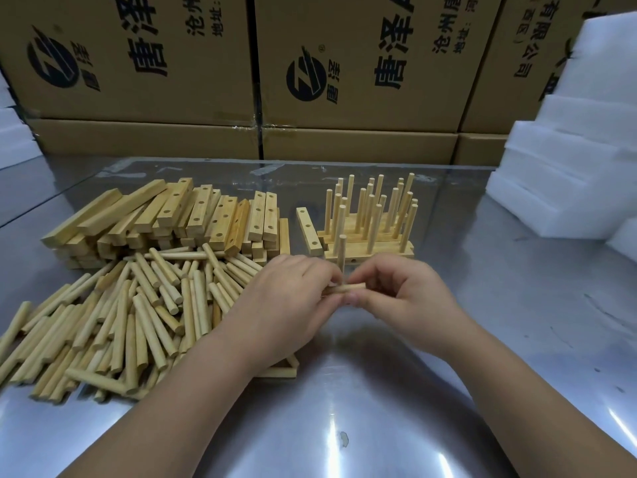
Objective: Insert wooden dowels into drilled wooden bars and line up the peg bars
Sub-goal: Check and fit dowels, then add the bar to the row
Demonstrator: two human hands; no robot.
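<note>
A shiny metal worktop [517, 305] carries a loose heap of dowels [113, 315] at front left. Behind the heap lies a stack of drilled bars [165, 215]. One bar [309, 231] lies alone beside the upright peg bars [370, 243] at centre. White foam blocks [537, 198] sit at the right edge.

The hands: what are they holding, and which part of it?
One wooden dowel, lying sideways. The left hand grips its left end; the right hand pinches it near the right end.
</note>
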